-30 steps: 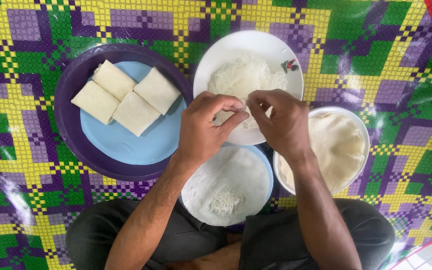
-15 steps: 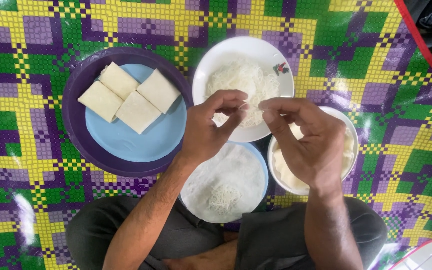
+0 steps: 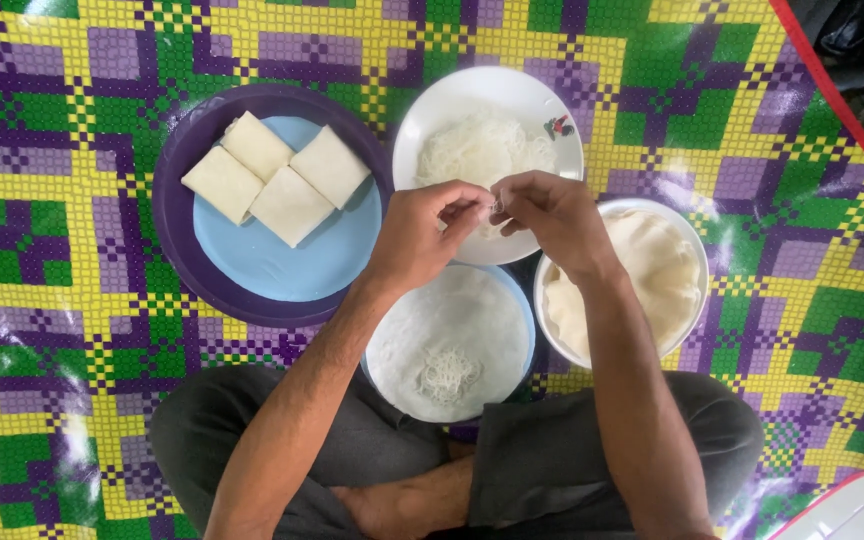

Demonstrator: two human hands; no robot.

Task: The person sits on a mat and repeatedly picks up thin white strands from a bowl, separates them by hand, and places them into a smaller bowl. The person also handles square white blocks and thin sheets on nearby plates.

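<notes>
A: Where are your hands, and what do they grip?

B: Your left hand (image 3: 422,235) and right hand (image 3: 552,220) meet just above the frame's centre, raised over the near rim of the white plate (image 3: 422,130). The fingertips of both are pressed together on a thin tuft of white noodle strands (image 3: 495,207), stretched between the two pinches. The other fingers curl inward, so that only the tips work the strands.

A: Where does the rest of the noodles lie?

B: The main heap of noodles (image 3: 477,150) rests on that white plate, at upper centre. A small clump (image 3: 449,373) sits on the round wrapper sheet (image 3: 452,320) spread flat over the plate at lower centre, directly beneath your hands, so anything released falls onto it.

A: Why this layout?

B: It appears to keep everything within arm's reach as you sit cross-legged. The bowl of stacked wrappers (image 3: 642,270) stands at centre right, just beside your right wrist. Three folded square parcels (image 3: 277,180) lie touching one another on the blue plate (image 3: 302,265), set inside the purple tray (image 3: 177,230) at upper left, apart from the loose ingredients. All rest on the chequered mat (image 3: 52,330).
</notes>
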